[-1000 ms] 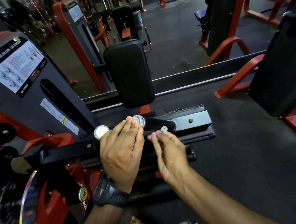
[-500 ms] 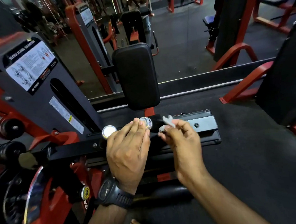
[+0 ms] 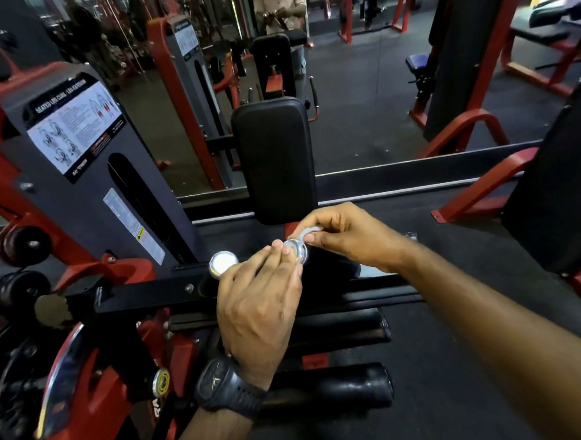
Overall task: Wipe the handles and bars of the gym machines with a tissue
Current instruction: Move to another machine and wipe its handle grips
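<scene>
Right, fingertips first: right hand (image 3: 347, 240) has thumb & forefinger curled tight, pinching a small wadded white tissue (image 3: 308, 234). The wad is pressed on the top edge of the chrome end cap (image 3: 296, 251), just below the bottom edge of the black pad (image 3: 274, 160). The other right fingers are curled in over it, knuckles up, and the forearm runs off down-right of the pad.

Left hand (image 3: 260, 309) now: fingers straight, close together, holding nothing. The tips just touch the near side of that same cap, directly under the pad. The palm faces down, and there's a black watch (image 3: 229, 388) on the wrist, well below the pad.

Moving outward, a second chrome cap (image 3: 222, 262) sits below-left of the pad, just beside the left hand's index side and clear of the tissue. Two black foam rollers (image 3: 342, 328) lie further below the pad, one nearer the camera than the other, partly behind the left wrist.

Left of the pad is the grey weight-stack cover (image 3: 130, 201) w/ a white instruction placard (image 3: 72, 127) headed "SEATED LEG CURL / LEG EXTENSION". Red frame (image 3: 72, 382) is down-left of the pad. Behind the pad, a mirror (image 3: 360, 98) reflects the pad's back, more red machines and a standing person.
</scene>
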